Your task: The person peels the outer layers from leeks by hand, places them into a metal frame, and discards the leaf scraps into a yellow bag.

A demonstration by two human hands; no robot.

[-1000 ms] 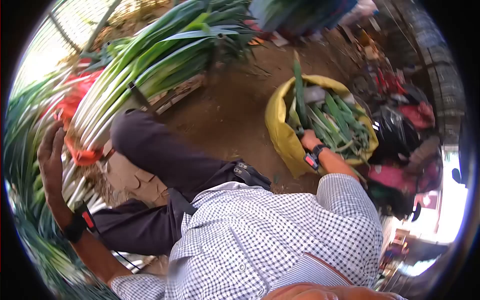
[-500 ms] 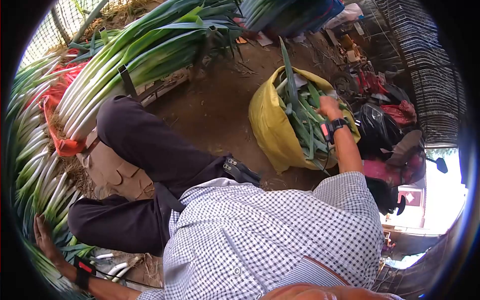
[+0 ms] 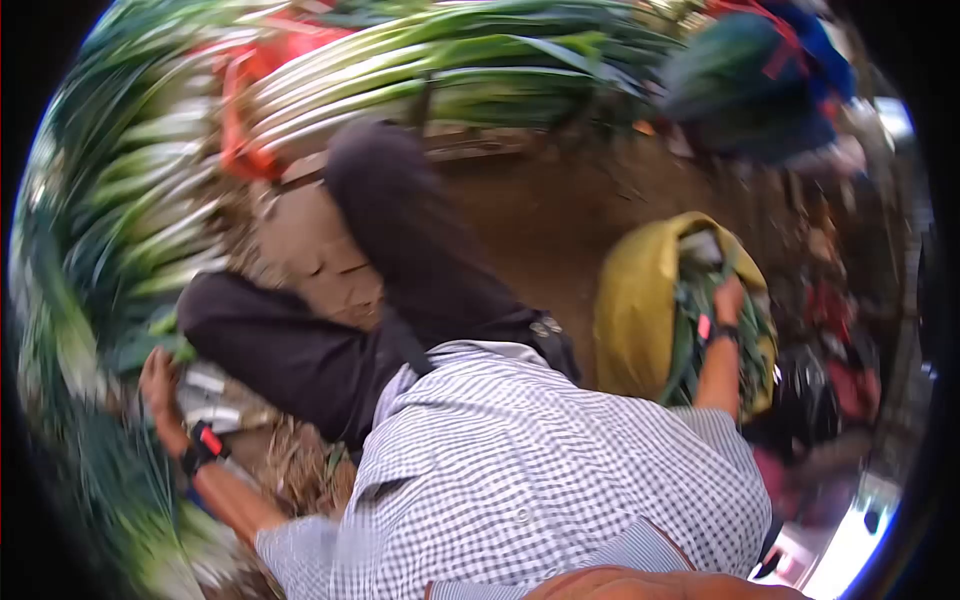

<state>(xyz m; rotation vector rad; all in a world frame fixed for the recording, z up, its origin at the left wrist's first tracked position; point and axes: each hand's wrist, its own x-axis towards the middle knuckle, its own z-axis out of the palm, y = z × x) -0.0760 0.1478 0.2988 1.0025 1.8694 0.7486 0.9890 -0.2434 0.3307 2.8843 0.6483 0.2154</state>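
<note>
My left hand [image 3: 158, 385] is low at the left, beside my bent knee and close to the leeks [image 3: 165, 240] piled along that side. Its fingers look loosely apart and nothing shows in them, though motion blurs the view. On the other side, my right hand [image 3: 730, 300] is in the mouth of a yellow sack [image 3: 635, 310]. Its fingers are curled on green leek leaves [image 3: 690, 335] stuffed inside; the sack's rim and the leaves partly hide what they grip. Each wrist wears a dark band with a red patch.
A large bundle of leeks [image 3: 480, 75] lies across the far side, with red plastic [image 3: 240, 120] at its white ends. A blue-wrapped bundle [image 3: 750, 90] stands far right. Cardboard [image 3: 305, 240] lies by my legs, and a black plastic bag [image 3: 805, 390] is beyond the sack.
My view has swung left, so the sack and bundles sit farther right. My left hand has come off the outer leek leaves toward my knee. My right hand stays in the sack, lower among the leaves.
</note>
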